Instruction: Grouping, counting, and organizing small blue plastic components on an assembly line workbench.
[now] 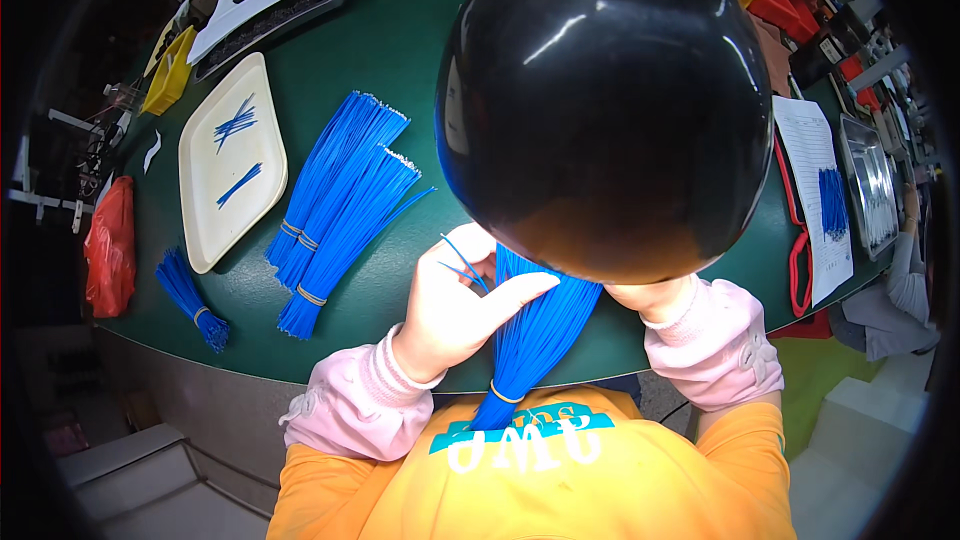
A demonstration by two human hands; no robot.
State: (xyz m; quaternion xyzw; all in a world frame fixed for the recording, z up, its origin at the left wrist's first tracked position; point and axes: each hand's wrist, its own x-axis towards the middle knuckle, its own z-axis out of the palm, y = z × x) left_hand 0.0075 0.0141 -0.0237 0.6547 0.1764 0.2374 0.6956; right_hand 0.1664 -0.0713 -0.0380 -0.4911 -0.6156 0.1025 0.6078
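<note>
A bundle of thin blue wires (532,340) stands upright against my front, tied near its lower end with a rubber band. My left hand (452,302) closes on its left side, with the thumb laid across the wires. A couple of loose wires (462,265) stick out between that hand's fingers. On the bundle's right side is my right hand (655,298); a large round black lamp head (605,110) hides its fingers and the bundle's top. Further left lie banded bundles of blue wires (350,210), side by side.
A cream tray (192,210) holds several loose blue wires. Near the left edge lie a smaller wire bundle (190,300) and a red plastic bag (110,250). A yellow bin (170,72) stands behind. At right are a paper sheet (815,140) with blue wires and a metal tray (870,185).
</note>
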